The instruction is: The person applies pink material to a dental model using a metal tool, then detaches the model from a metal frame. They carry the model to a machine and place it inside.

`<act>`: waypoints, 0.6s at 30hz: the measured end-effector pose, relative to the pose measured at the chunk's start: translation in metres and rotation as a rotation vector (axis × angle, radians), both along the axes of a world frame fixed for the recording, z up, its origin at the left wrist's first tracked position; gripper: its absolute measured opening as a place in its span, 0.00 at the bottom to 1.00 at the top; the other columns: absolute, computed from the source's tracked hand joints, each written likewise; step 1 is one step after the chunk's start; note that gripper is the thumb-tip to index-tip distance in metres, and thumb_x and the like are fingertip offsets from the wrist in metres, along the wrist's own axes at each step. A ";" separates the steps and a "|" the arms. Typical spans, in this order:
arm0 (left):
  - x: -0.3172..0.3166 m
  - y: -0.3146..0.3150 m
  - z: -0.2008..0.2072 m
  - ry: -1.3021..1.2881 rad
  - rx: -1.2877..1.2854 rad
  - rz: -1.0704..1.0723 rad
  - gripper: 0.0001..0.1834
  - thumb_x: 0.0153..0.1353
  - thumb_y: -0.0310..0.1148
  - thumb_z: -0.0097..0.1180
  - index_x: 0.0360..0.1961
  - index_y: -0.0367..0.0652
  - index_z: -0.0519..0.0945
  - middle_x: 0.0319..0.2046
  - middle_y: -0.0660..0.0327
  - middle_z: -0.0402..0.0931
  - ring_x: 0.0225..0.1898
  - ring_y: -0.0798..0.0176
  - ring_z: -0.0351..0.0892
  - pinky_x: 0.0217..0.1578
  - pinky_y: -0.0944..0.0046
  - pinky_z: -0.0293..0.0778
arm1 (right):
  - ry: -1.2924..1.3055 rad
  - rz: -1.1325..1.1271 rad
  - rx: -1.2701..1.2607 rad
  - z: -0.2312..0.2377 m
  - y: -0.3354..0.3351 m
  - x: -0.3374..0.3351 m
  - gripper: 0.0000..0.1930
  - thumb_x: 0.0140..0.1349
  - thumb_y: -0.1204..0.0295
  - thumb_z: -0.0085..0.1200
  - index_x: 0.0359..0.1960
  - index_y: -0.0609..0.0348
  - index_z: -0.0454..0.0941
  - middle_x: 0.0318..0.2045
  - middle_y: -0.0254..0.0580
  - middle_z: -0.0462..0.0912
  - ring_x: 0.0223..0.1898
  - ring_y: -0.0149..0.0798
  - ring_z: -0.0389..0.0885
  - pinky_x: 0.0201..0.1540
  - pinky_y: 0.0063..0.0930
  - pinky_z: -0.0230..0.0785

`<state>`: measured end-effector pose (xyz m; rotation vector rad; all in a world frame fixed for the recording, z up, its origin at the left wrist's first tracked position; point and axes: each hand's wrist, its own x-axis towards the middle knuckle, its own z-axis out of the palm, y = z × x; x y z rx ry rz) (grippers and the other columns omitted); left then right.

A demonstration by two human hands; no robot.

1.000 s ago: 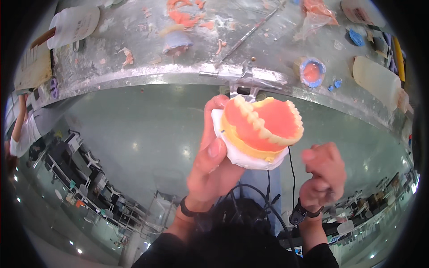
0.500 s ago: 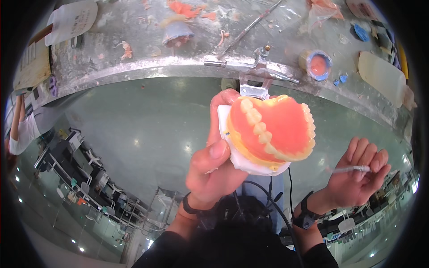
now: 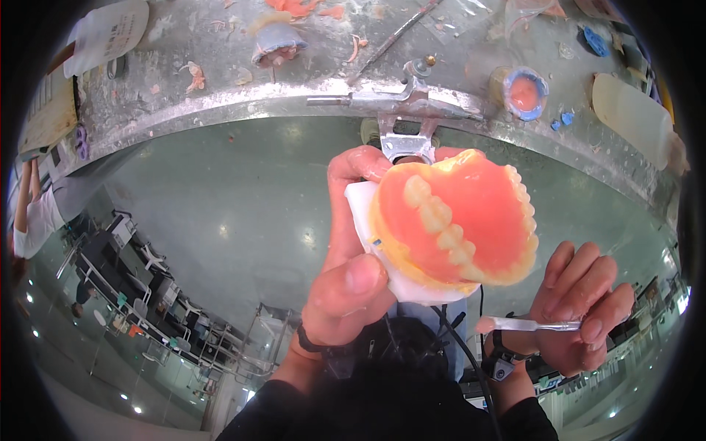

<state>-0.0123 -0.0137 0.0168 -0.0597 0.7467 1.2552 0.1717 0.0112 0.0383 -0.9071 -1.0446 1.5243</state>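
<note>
My left hand (image 3: pixel 349 287) is closed round a dental model, thumb on its near left side and fingers behind it. On its white plaster base (image 3: pixel 360 209) sits a yellow layer, topped by a pink denture plate (image 3: pixel 482 209) with a row of cream teeth (image 3: pixel 441 228) facing up. Apart from it on the right, my right hand (image 3: pixel 585 309) pinches a slim, shiny flat-ended tool (image 3: pixel 533 324). Its pinkish tip points left, below the model; whether it is a brush or a spatula I cannot tell.
A metal bench pin (image 3: pixel 401 106) juts from the bench edge (image 3: pixel 220 106) beyond the model. On the bench are a cup of pink material (image 3: pixel 523 95), a tipped bluish cup (image 3: pixel 278 45), a thin rod (image 3: pixel 397 38) and pink scraps. Another person's arm (image 3: pixel 29 187) shows far left.
The model has shifted slightly right and tilted in my left hand. My right hand has come lower and turned, swinging the tool's tip down and left into clearer view.
</note>
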 end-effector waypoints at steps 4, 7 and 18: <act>-0.002 0.000 -0.001 0.007 0.007 -0.012 0.35 0.47 0.43 0.59 0.51 0.52 0.51 0.56 0.45 0.53 0.57 0.50 0.58 0.55 0.52 0.60 | -0.016 -0.002 0.012 -0.004 -0.001 -0.004 0.07 0.59 0.61 0.50 0.28 0.45 0.68 0.26 0.34 0.72 0.25 0.31 0.69 0.29 0.23 0.57; 0.002 -0.002 -0.006 0.131 0.130 0.038 0.34 0.47 0.35 0.61 0.50 0.52 0.52 0.57 0.44 0.52 0.57 0.51 0.58 0.56 0.52 0.58 | 0.031 -0.140 -0.066 -0.007 -0.001 -0.006 0.07 0.60 0.62 0.46 0.28 0.47 0.66 0.22 0.32 0.69 0.22 0.28 0.63 0.27 0.22 0.53; 0.016 0.007 -0.013 1.087 0.605 0.084 0.32 0.41 0.22 0.64 0.48 0.41 0.62 0.56 0.40 0.56 0.54 0.50 0.65 0.50 0.51 0.67 | 0.405 -0.430 -0.460 -0.034 0.013 0.019 0.04 0.64 0.73 0.39 0.31 0.58 0.64 0.21 0.30 0.61 0.23 0.25 0.56 0.28 0.19 0.51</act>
